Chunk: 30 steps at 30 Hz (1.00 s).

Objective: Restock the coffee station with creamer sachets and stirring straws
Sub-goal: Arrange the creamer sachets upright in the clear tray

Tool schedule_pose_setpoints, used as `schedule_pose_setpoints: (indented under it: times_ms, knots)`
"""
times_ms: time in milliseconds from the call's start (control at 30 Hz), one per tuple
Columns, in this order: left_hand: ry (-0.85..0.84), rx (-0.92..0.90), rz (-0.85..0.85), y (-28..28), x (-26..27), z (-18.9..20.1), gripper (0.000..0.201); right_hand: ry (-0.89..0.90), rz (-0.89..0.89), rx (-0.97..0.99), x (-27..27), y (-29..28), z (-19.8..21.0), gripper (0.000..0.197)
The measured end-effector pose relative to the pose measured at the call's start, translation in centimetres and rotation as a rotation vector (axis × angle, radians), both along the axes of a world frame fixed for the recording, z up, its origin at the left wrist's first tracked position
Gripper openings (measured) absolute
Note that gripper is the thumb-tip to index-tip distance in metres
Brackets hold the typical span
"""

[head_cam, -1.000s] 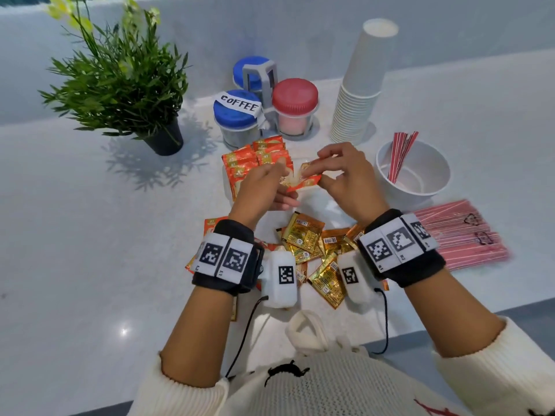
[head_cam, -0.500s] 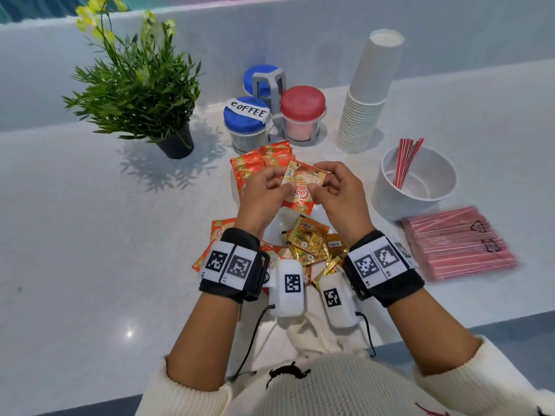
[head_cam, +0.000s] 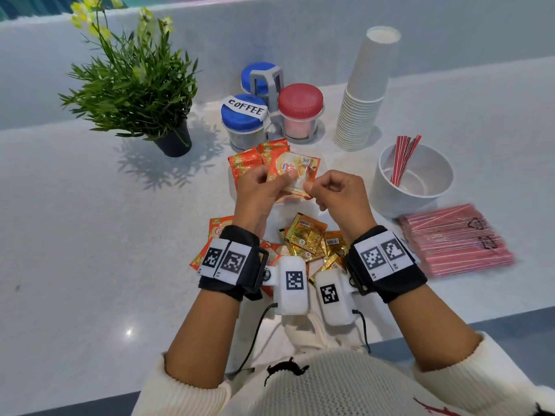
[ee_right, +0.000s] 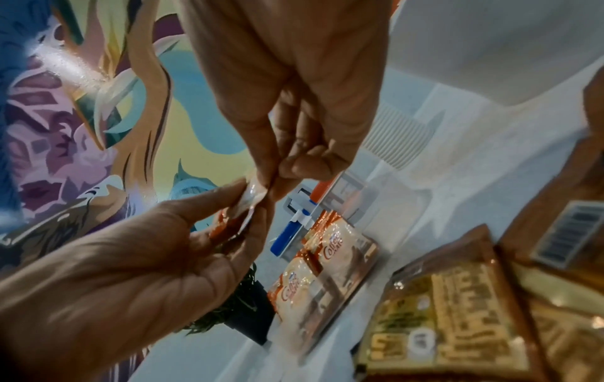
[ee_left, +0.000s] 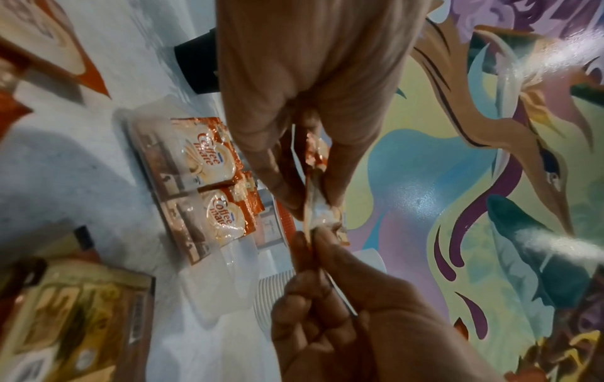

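Observation:
Both hands hold one orange-and-cream creamer sachet (head_cam: 295, 171) upright above the counter. My left hand (head_cam: 274, 183) grips its left side, and my right hand (head_cam: 309, 187) pinches its lower right edge between thumb and forefinger. The wrist views show the sachet (ee_left: 315, 204) (ee_right: 248, 204) edge-on between the fingertips. Just behind it, several creamer sachets (head_cam: 247, 162) (ee_left: 209, 160) (ee_right: 326, 268) stand in a clear holder. More loose sachets (head_cam: 306, 238), gold and orange, lie below my wrists. A white bowl (head_cam: 387, 193) on the right holds a few red stirring straws (head_cam: 404, 157). A wrapped pack of pink straws (head_cam: 456, 238) lies in front of it.
A stack of white paper cups (head_cam: 365, 94) stands behind the bowl. A rack holds jars with blue (head_cam: 244, 121) and red (head_cam: 300, 111) lids, one labelled COFFEE. A potted plant (head_cam: 135, 88) stands at the back left. The counter edge runs just below my forearms.
The sachet turned from edge-on to face-on between the hands. My right hand shifted to pinch its lower right edge, and both hands drew slightly closer together.

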<state>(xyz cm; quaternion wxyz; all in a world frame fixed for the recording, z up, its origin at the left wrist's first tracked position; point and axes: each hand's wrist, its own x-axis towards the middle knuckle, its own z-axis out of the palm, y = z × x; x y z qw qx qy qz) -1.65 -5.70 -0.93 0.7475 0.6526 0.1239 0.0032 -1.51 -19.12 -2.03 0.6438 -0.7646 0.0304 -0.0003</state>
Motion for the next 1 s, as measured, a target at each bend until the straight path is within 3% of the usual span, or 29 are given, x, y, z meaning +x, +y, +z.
schedule_pose_setpoints:
  times_ms: [100, 200, 367, 467, 600, 733, 900, 1000]
  knots:
    - [-0.035, -0.009, 0.014, -0.1, 0.0, 0.1, 0.013, 0.029, 0.089, -0.071, -0.1, 0.2, -0.2, 0.014]
    - [-0.038, -0.032, 0.049, 0.2, 0.1, 0.2, 0.014, 0.048, 0.232, -0.383, -0.3, 0.0, -0.6, 0.007]
    - [-0.019, -0.02, 0.018, 0.3, 0.0, 0.1, 0.011, 0.24, 0.535, -0.805, -0.9, 0.4, -1.8, 0.059]
    - [-0.007, -0.016, 0.016, 0.1, 0.0, -0.1, 0.011, 0.236, 0.57, -0.91, -1.0, 0.8, -2.1, 0.061]
    - [0.009, -0.009, 0.019, 0.2, 0.1, -0.2, 0.012, 0.179, 0.556, -0.94, -1.0, 1.0, -1.9, 0.044]
    - [0.021, -0.014, 0.045, 0.5, 0.1, -0.3, 0.013, 0.175, 0.419, -0.85, -0.9, 0.7, -1.9, 0.023]
    - [0.025, 0.026, 0.055, 1.0, 0.0, -0.8, 0.016, 0.054, 0.166, -0.611, -0.1, -1.0, -0.2, 0.018]
    - [0.062, 0.059, 0.022, 0.8, 0.0, -0.9, 0.018, 0.053, 0.111, -0.298, 0.1, -1.4, 0.7, 0.017]
